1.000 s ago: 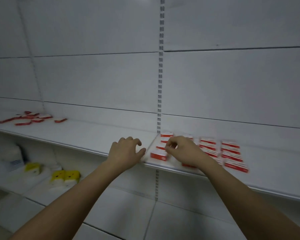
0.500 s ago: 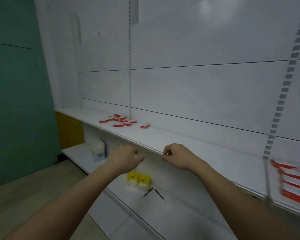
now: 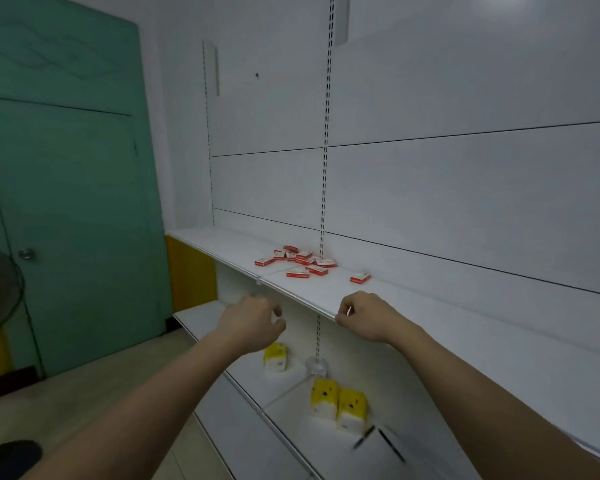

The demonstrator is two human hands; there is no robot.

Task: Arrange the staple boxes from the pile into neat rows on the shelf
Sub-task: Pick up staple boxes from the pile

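So you've swung your view off the neat rows you were fussing with a second ago, they're out of frame now, and the loose pile of staple boxes (image 3: pixel 300 261) sits dead centre on the shelf (image 3: pixel 409 306), with one stray box (image 3: pixel 360 278) a bit to the right of it. Both your hands came away from the rows empty: your left hand (image 3: pixel 253 320), lower centre-left, has its fingers loosely curled around nothing, a bit blurry, and your right hand (image 3: pixel 364 318), lower centre-right, is curled too, hovering right at the shelf's front edge; can't tell if it actually touches it. Looks to me like you're heading back for a refill, and the pile's still well beyond both hands. The yellow packs (image 3: pixel 338 401) on the lower shelf aren't your problem.
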